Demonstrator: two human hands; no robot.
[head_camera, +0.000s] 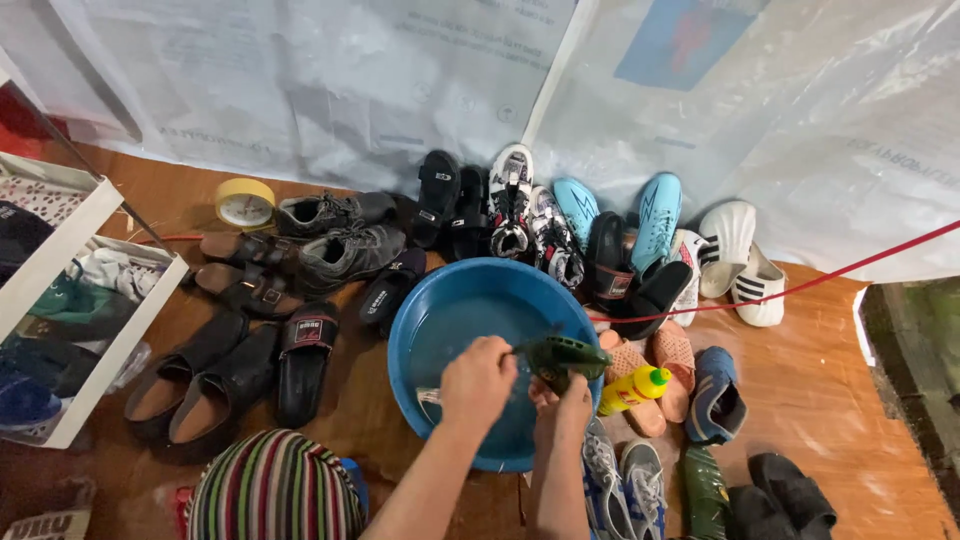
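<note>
A: Where did you hold the dark green rubber shoe (566, 358)?

B: Over the round blue plastic basin (420, 300) of water; your right hand (566, 408) gripped it from below.

A: Left hand (478, 382)?

B: You closed it around a thin brush handle (528, 345) against the shoe.

Along the plastic sheet (330, 90) stand blue football boots (655, 215), white slides (735, 255) and grey hiking shoes (345, 245). A yellow tape roll (244, 203) lies near the white shelf (75, 300).
</note>
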